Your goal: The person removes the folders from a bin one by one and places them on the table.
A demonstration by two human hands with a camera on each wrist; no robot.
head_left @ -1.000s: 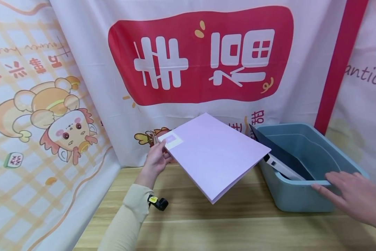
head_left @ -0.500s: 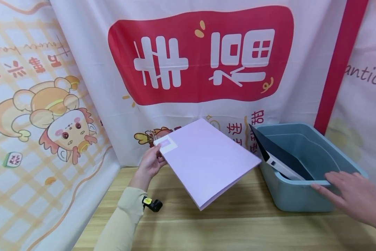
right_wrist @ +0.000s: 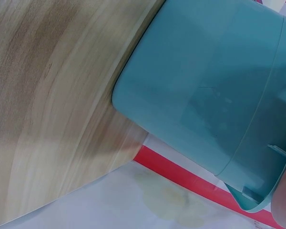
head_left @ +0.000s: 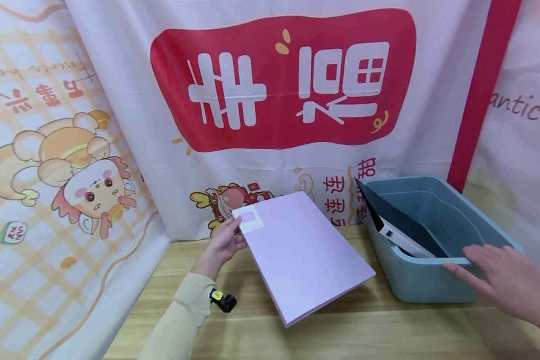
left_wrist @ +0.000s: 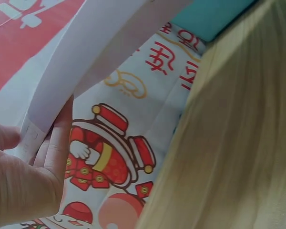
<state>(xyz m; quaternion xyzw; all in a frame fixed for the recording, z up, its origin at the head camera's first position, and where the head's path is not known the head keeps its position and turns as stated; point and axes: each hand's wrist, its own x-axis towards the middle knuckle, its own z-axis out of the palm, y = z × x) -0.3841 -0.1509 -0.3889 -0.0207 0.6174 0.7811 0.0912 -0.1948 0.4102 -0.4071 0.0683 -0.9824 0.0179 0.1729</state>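
A pale purple file folder (head_left: 308, 255) is held up tilted over the table, its lower edge slightly parted. My left hand (head_left: 224, 240) pinches it at the upper left corner beside a white label, thumb on the front and fingers behind. From the left wrist camera, the folder (left_wrist: 69, 62) shows nearly edge-on between thumb and fingers of the left hand (left_wrist: 28, 176). My right hand (head_left: 506, 280) holds the near rim of a blue-grey plastic bin (head_left: 432, 285), fingers over the rim and thumb outside. A dark folder with a white spine (head_left: 409, 242) leans inside the bin.
The wood-grain table (head_left: 342, 340) runs under the folder and bin. Behind hangs a white printed cloth (head_left: 283, 170) with a large red panel. Another printed cloth (head_left: 130, 280) closes the left side, and a pale cloth (head_left: 522, 165) the right.
The purple folder has moved down and away from the bin, its lower edge now closer to the table. My right hand stays at the bin's rim.
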